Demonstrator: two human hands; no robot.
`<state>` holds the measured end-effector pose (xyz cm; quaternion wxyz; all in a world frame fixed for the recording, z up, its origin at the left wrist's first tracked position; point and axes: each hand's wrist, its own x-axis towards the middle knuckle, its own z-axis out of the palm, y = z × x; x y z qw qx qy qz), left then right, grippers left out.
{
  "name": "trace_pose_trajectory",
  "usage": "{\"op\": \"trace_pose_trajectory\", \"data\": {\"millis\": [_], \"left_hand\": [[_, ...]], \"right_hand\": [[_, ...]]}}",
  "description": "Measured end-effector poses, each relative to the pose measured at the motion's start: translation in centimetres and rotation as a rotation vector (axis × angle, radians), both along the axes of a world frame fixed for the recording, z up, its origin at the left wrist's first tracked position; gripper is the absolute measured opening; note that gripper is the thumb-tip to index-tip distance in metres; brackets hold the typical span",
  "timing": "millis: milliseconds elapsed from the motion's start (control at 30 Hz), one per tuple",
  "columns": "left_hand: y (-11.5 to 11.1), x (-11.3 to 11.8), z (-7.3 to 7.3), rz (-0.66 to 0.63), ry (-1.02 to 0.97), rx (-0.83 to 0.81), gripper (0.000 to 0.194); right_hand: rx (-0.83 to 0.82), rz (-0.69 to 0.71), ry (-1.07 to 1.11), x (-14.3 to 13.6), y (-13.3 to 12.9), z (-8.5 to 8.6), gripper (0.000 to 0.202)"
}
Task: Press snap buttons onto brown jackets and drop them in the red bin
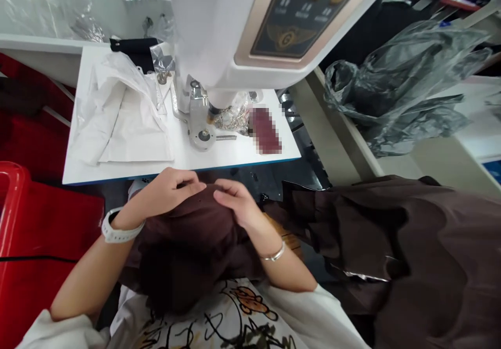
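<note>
A dark brown cloth [195,224] lies across my lap, gathered in folds. My left hand [174,188] pinches its upper edge between thumb and fingers, just below the white table's front edge. A short way to the right, my right hand [235,199] grips the same edge, thumb on top. Between the two hands a strip of the cloth shows, with a tiny dark dot on it. Beyond my hands stands a white machine [219,31], with a metal fitting [202,130] near the table top.
White paper or bags [133,124] lie on the left of the white table [219,158], and a blurred-out maroon item [266,132] on its right. A red bin [58,229] stands left. More brown cloth [430,250] is piled right, below grey plastic bags [403,77].
</note>
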<state>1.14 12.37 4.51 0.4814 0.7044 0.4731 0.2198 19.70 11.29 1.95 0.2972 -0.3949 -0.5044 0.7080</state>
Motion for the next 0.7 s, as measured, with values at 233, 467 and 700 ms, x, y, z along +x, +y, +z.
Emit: {"op": "trace_pose_trajectory", "data": {"millis": [233, 467, 700], "left_hand": [[2.3, 0.6, 1.4, -0.083, -0.334, -0.380, 0.033], [3.8, 0.7, 0.4, 0.184, -0.324, -0.335, 0.028], [7.7, 0.5, -0.9, 0.382, -0.407, -0.281, 0.030]], "right_hand": [[0.119, 0.165, -0.061, 2.5, 3.6, 3.4, 0.030], [0.252, 0.182, -0.126, 1.8, 6.4, 2.2, 0.031], [0.171, 0.049, -0.054, 0.8, 11.7, 0.9, 0.015]]}}
